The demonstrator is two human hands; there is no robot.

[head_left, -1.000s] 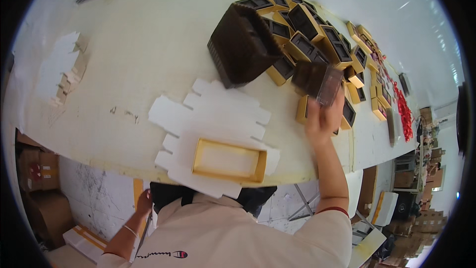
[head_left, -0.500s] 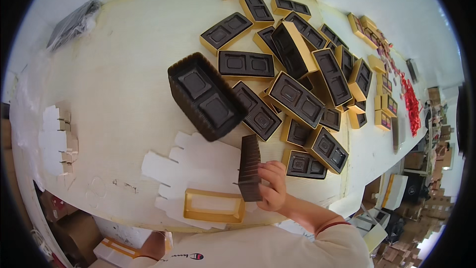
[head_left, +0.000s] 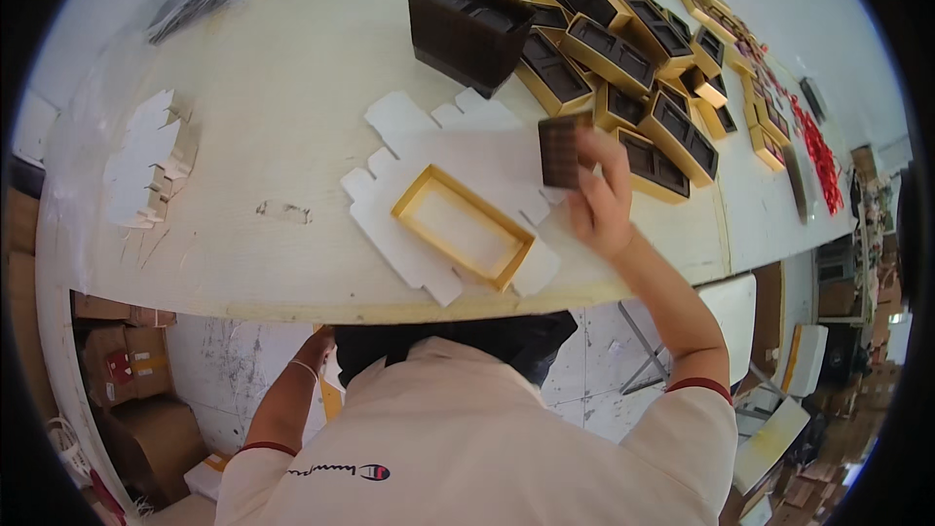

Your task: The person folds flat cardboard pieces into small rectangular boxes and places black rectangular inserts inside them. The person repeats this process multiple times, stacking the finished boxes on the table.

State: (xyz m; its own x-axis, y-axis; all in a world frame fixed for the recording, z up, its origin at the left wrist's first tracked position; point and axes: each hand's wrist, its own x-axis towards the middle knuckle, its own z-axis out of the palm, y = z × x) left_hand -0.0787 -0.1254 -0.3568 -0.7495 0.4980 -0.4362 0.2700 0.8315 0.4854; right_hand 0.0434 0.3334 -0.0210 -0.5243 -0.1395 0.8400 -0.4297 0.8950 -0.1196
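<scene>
A: Right hand (head_left: 602, 203)?
B: Closed on a brown tray (head_left: 558, 150), long axis upright. Just left and nearer: empty gold box (head_left: 465, 226) on white card (head_left: 429, 127).
A: Left hand (head_left: 318, 339)?
B: Below the table (head_left: 292, 58), grip unclear. Farther: tray stack (head_left: 470, 27).

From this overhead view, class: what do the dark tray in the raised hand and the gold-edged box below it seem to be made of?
The dark tray, held by the right hand, looks like thin moulded plastic, brown and slightly glossy, with a ribbed edge. The gold-edged box looks like rigid paperboard: crisp straight walls, satin gold rim, pale matt inside. It sits on a flat white card blank, die-cut with tabs.
</scene>
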